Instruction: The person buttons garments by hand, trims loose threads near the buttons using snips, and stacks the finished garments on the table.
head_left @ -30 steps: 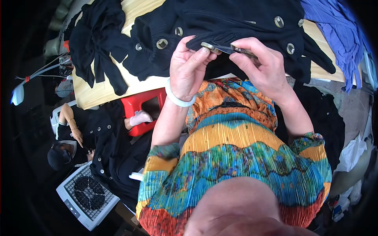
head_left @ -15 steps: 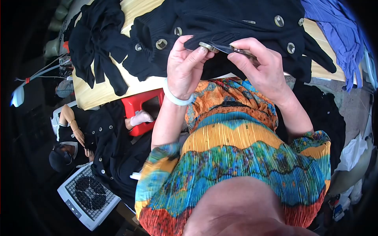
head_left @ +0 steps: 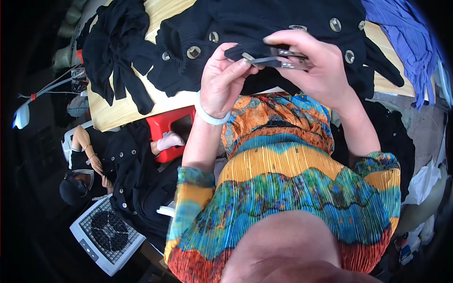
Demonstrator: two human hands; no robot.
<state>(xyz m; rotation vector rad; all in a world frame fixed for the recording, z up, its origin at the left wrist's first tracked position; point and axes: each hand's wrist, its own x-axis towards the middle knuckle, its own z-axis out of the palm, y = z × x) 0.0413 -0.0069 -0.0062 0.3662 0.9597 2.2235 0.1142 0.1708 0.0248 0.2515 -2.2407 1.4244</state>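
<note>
My left hand (head_left: 222, 85) pinches a large button (head_left: 247, 56) and the edge of a black knit cardigan (head_left: 264, 19) between thumb and fingers. In my right hand (head_left: 325, 70) is a pair of metal thread snips (head_left: 293, 61). The tips of the snips point left and reach right beside the button; I cannot tell whether they touch its thread. Several more large, pale-and-dark buttons sit along the cardigan, such as the one button (head_left: 193, 52) left of my hands.
The wooden table (head_left: 106, 115) carries another black garment (head_left: 125, 52) at left and a purple garment (head_left: 401, 37) at right. Below left are a red stool (head_left: 158, 125), a co-worker's hand (head_left: 96, 165) over a buttoned black garment, and a white fan (head_left: 108, 231).
My right hand has turned and risen slightly, bringing the snips side-on with their tips against the button area. My left hand keeps its pinch nearly in place.
</note>
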